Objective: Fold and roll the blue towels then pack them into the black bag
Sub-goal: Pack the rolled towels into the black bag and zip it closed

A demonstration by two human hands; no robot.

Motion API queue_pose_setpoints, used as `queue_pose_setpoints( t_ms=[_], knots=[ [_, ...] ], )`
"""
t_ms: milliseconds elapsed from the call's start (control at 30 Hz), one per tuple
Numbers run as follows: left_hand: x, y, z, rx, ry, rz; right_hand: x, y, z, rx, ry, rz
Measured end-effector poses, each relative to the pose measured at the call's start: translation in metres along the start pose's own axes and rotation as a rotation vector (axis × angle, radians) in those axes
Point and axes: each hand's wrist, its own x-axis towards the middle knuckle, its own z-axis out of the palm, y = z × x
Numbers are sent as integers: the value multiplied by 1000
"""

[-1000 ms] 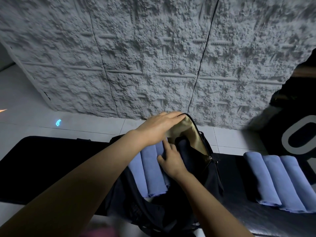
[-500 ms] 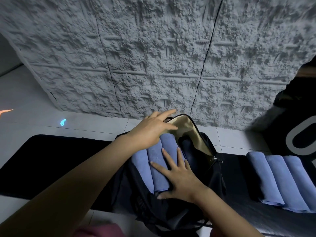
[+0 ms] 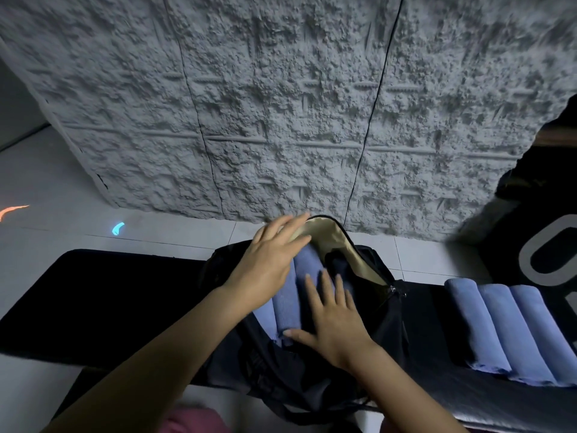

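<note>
A small cyan glint (image 3: 117, 228) sits on the pale, glossy floor tiles (image 3: 62, 195) at the left, below a grey wall (image 3: 281, 104) with a rough, pitted surface. A long, flat black mat (image 3: 109, 295) stretches across the floor in front of me.

My left hand (image 3: 268, 264) is open, fingers straight and close together. It lies over the left side of the bag's mouth, with its fingertips on the smooth tan lining (image 3: 331, 235). The black bag (image 3: 384, 310) is soft and slumped on the mat, unzipped, and its metal zipper pull (image 3: 392, 289) hangs at the right of the opening. Inside it, blue towel rolls (image 3: 287, 304) lie side by side as soft, matte cylinders.

My right hand (image 3: 337, 326) rests flat on those rolls, fingers spread wide and straight, with the thumb stretched left to the near end of one roll.

Further right, well apart from the bag, three more rolled blue towels (image 3: 499, 332) lie touching in a row on the mat. Behind them is a dark object with a grey oval ring (image 3: 549, 260) on it.
</note>
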Motion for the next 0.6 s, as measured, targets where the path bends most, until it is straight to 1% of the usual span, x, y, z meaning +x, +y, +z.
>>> queue_pose_setpoints(
  t_ms=[33, 67, 100, 133, 167, 200, 233, 267, 333, 367, 400, 433, 467, 500, 533, 567, 600],
  knots=[
    [-7, 7, 2, 4, 70, 37, -7, 0, 2, 3, -37, 11],
    [-14, 14, 7, -15, 104, 85, -12, 0, 6, 20, -70, 21],
    [-21, 22, 13, -56, 102, 126, -15, 1, 8, 40, -85, 42],
    [-27, 30, 20, -116, 54, 141, -16, 3, 8, 51, -67, 77],
    [-33, 38, 27, -172, -20, 121, -14, 9, 13, 25, 20, 97],
    [-39, 47, 35, -210, -98, 79, -17, 13, 10, -4, 57, 93],
    [-43, 54, 43, -229, -168, 36, -25, 14, 5, -82, 42, 94],
    [-47, 59, 51, -227, -229, 6, -32, 16, 2, -189, 19, 84],
    [-47, 65, 61, -137, -332, 12, -43, 18, -16, -363, -88, 30],
    [-45, 66, 63, -79, -363, 27, -49, 25, -13, -400, -148, 7],
    [-41, 65, 64, -34, -372, 36, -54, 28, -13, -364, -226, 52],
    [-38, 64, 64, -3, -362, 38, -53, 30, -10, -371, -207, 92],
    [-37, 63, 64, 9, -339, 31, -54, 28, -13, -322, -82, 102],
    [-36, 62, 63, 8, -323, 19, -50, 28, -9, -234, -11, 122],
    [-36, 62, 63, 2, -306, 8, -42, 28, -6, -146, 117, 118],
    [-36, 63, 62, -3, -297, -2, -34, 24, -6, -37, 119, 119],
    [-38, 62, 63, -9, -294, -11, -25, 21, -3, 22, 118, 120]
  ],
)
